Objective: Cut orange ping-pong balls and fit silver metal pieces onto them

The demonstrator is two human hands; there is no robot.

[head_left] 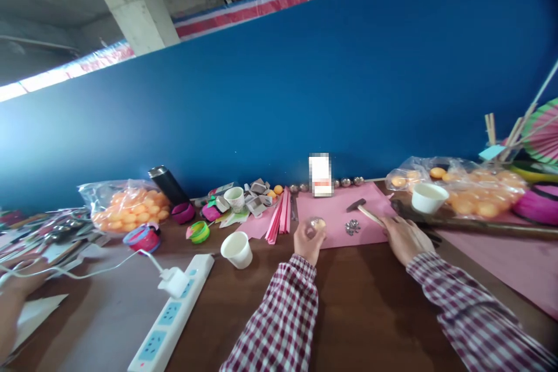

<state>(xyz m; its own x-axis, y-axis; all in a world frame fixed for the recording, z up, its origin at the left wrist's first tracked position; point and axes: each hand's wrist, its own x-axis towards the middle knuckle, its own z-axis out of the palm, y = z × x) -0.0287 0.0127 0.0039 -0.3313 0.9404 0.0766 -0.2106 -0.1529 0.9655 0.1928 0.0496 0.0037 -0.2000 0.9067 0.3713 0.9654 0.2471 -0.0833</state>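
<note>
My left hand [308, 244] is closed around a small round, shiny object [317, 223] at the left part of a pink sheet [340, 235]; its kind is hard to make out. With my right hand [407, 239] I grip the end of the wooden handle of a hammer [370, 215]. The dark hammer head rests over the sheet, pointing away to the left. Between my hands lies a little pile of small metal pieces [353, 226]. Several shiny metal balls [346, 182] line the far edge of the sheet, beside an upright blurred white rectangle [320, 174].
White paper cups stand at left [236, 250] and right [429, 197]. Bags of orange balls lie on both sides [131, 209]. Folded pink strips [279, 216] lie left of the sheet. A power strip [174, 314] runs along the left. Another person's arm [17, 302] reaches in far left.
</note>
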